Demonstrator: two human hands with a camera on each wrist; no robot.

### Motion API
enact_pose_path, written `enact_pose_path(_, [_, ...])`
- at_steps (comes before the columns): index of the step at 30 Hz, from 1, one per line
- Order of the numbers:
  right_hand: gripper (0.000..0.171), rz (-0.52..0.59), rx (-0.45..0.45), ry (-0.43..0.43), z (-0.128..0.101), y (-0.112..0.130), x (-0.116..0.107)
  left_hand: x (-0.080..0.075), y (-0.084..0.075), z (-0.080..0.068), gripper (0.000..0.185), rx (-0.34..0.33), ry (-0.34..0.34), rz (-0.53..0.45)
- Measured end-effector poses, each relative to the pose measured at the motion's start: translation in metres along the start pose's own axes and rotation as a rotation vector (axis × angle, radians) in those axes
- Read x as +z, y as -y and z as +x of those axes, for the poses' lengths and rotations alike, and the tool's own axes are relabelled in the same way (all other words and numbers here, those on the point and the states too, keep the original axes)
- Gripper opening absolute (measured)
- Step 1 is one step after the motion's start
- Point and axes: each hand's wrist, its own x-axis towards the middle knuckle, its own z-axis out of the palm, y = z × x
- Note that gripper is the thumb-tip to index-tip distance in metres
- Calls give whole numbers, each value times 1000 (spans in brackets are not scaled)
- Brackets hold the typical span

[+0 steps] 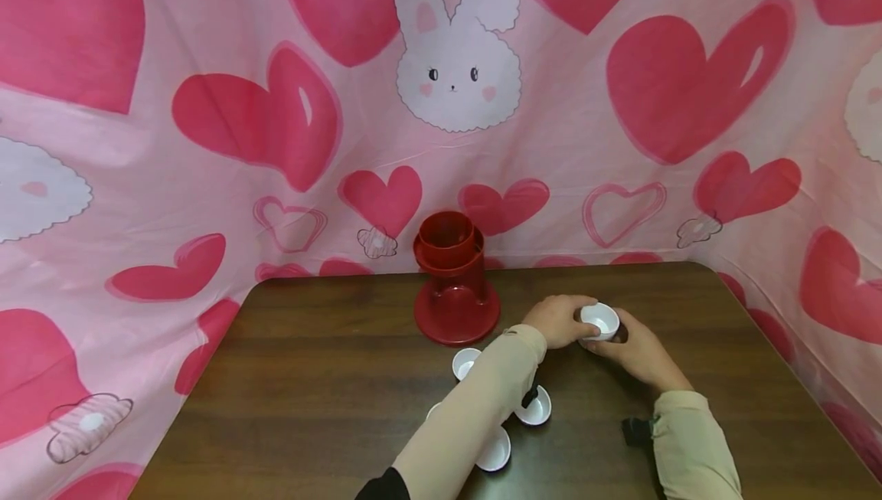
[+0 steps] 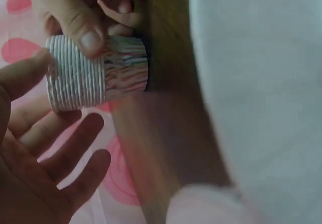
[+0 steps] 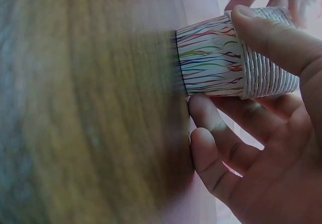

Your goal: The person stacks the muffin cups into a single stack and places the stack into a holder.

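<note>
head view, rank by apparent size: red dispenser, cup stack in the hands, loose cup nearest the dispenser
1. red dispenser
2. and 3. cup stack and loose cup: look alike, with hands and sleeve hiding part of each, so unranked.

Bright, even light overhead; both wrist views blurred, perhaps from closeness.

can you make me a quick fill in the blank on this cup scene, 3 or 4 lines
1. Both hands meet at a stack of paper ____.
2. The tall stand behind the hands is coloured ____.
3. The right hand pinches the stack with its ____ on top.
4. The stack stands on a ____ wooden table.

Missing words: cups; red; thumb; brown
</note>
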Motion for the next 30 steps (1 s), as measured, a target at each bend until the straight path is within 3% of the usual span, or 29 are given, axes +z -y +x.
enact_pose_path(9, [66, -18, -3, 9, 1, 1, -2, 1, -15, -2, 50, -124, -39, 118])
enact_pose_path(14, [66, -19, 19, 23, 0, 0, -1, -2, -24, -9, 48, -184, -8, 222])
enact_pose_path(17, [66, -19, 20, 23, 0, 0, 0, -14, -26, -16, 37, -191, 43, 236])
enact_pose_path(21, [66, -10, 12, 12, 2, 1, 2, -44, -20, -28, 20, -128, 129, 180])
enact_pose_path(27, [69, -7, 39, 29, 2, 1, 2, -84, 6, -58, 39, 76, 257, 27])
enact_pose_path(30, [72, -17, 51, 31, 2, 0, 1, -97, 24, -75, 43, 100, 265, -32])
